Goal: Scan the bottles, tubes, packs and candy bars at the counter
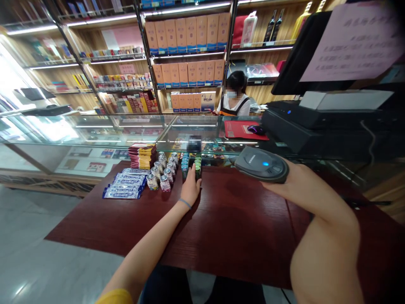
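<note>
My right hand (292,181) is wrapped round a dark grey barcode scanner (257,162) with a lit blue light, held above the table. My left hand (190,188) reaches forward over the tabletop, fingers stretched out and thumb apart. It is at the near end of two rows of small packs, blue ones (184,162) on its left and green ones (198,164) on its right. Whether the fingertips touch a pack is hard to make out. Left of these stand several small clear jars (165,182) with silvery lids.
Blue-and-white sachets (125,185) and a stack of red-and-yellow packets (142,155) lie at the table's left. A glass display counter (136,126) runs behind the dark red table (234,228). Beyond it sits another person (236,103). A monitor (294,55) stands at right.
</note>
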`<state>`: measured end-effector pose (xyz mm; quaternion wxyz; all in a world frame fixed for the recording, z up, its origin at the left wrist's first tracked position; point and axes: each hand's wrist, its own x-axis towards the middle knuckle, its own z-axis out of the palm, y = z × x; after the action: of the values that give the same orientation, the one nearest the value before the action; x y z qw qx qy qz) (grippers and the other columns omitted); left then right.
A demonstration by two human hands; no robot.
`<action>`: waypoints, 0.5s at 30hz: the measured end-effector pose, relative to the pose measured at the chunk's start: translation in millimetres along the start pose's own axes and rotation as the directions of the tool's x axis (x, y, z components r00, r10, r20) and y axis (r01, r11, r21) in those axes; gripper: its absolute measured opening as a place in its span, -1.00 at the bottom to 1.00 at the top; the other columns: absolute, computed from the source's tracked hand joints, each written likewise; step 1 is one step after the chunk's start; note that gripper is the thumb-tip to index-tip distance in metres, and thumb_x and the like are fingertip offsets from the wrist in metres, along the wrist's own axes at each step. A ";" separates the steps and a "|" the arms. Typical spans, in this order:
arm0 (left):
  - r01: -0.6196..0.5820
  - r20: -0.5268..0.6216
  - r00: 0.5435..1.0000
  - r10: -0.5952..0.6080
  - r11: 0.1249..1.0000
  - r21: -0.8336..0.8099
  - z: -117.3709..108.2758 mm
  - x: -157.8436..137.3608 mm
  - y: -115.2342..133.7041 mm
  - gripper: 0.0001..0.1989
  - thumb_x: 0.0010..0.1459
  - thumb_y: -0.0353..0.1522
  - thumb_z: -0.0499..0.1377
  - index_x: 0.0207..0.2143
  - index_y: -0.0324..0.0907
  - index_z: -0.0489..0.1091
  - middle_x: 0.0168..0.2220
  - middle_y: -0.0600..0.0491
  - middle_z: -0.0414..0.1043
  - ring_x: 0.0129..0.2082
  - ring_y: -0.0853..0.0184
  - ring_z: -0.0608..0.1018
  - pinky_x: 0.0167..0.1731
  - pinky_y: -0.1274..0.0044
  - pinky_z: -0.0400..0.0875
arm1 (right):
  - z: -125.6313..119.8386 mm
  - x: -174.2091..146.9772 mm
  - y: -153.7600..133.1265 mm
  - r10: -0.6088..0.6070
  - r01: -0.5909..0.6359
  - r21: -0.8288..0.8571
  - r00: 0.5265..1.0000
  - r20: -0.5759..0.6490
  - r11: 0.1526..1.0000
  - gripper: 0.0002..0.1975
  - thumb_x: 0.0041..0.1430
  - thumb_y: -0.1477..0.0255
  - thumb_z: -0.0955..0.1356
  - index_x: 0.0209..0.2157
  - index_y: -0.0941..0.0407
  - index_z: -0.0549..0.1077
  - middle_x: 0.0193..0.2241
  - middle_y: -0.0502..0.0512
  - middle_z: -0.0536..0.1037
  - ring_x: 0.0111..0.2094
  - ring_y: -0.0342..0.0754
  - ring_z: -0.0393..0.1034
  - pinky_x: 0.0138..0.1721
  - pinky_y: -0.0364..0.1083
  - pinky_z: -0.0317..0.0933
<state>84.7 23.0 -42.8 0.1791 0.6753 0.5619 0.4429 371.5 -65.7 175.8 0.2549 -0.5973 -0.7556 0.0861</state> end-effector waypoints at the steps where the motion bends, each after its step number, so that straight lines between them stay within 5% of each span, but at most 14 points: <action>1: 0.008 -0.001 1.000 -0.008 1.000 0.010 0.0 0.5 0.0 -0.25 0.28 -0.44 0.14 0.46 -0.07 -0.02 0.44 -0.12 0.08 0.43 0.10 0.19 0.30 0.27 0.30 | 0.1 0.2 -0.1 0.003 -0.003 0.002 1.000 0.000 1.000 -0.54 0.09 0.24 0.38 0.05 0.02 0.48 -0.07 0.14 0.66 -0.04 0.27 0.55 0.08 0.19 0.36; 7: 0.064 -0.013 0.998 -0.063 0.997 0.043 -5.1 -1.8 0.1 -0.39 0.31 -0.42 0.11 0.38 0.00 0.15 0.22 -0.05 0.46 0.14 0.10 0.56 0.13 0.34 0.44 | 1.2 2.3 -0.3 -0.009 0.009 0.036 1.000 -0.015 0.999 -0.50 0.09 0.23 0.38 0.09 0.03 0.49 -0.05 0.13 0.65 -0.03 0.24 0.54 0.11 0.19 0.35; 15: 0.069 -0.021 0.997 -0.068 0.997 0.023 -9.0 -5.6 7.4 -0.70 0.33 -0.36 0.14 0.09 -0.05 0.35 -0.02 -0.05 0.56 0.00 0.13 0.61 0.04 0.36 0.45 | 1.2 1.7 -1.7 0.008 -0.008 0.016 1.000 -0.021 1.000 -0.46 0.06 0.19 0.38 0.08 0.06 0.48 -0.05 0.19 0.65 -0.03 0.30 0.54 0.09 0.24 0.35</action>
<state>82.0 13.3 -34.6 0.1807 0.6531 0.5917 0.4367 369.1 -64.3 176.0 0.2674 -0.5992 -0.7496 0.0868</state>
